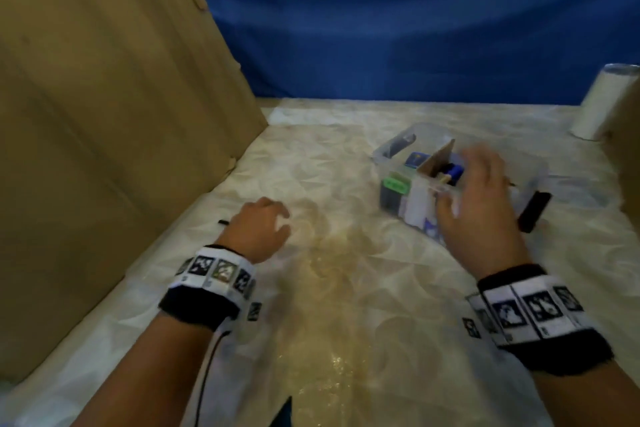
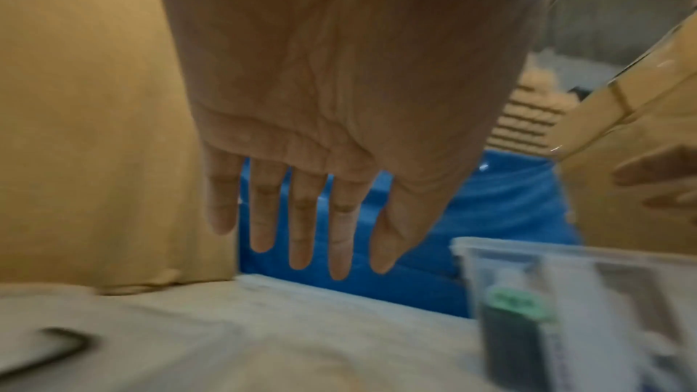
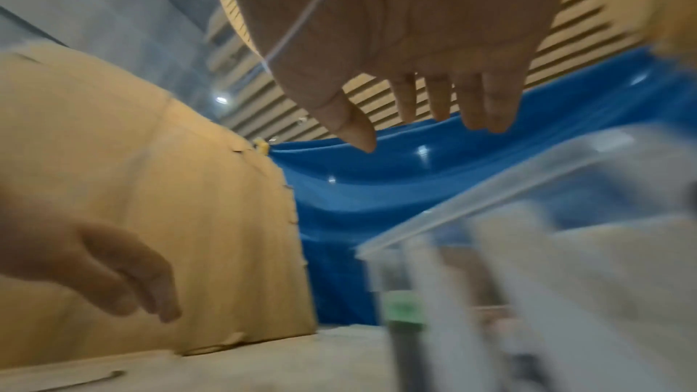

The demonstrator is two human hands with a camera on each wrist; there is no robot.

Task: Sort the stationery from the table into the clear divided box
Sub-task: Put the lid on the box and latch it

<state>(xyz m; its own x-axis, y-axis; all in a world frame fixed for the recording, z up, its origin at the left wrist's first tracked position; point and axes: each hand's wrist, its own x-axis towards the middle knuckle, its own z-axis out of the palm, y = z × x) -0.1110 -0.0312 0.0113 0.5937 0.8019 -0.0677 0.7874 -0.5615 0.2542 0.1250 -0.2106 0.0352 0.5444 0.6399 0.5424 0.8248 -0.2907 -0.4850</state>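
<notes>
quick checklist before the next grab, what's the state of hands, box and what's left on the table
1. Left hand free: ok, fingers straight, holding nothing.
2. Right hand free: ok, open over the clear divided box.
3. Box upright and open: ok.
4. Cardboard divider in place: ok, standing.
5. Items left on table: not ok, a black item lies right of the box and a thin dark item lies by the left hand.
6. What those items are: cannot tell, blurred.

Clear divided box (image 1: 391, 149) — upright, part-filled — on table (image 1: 346, 288)
</notes>
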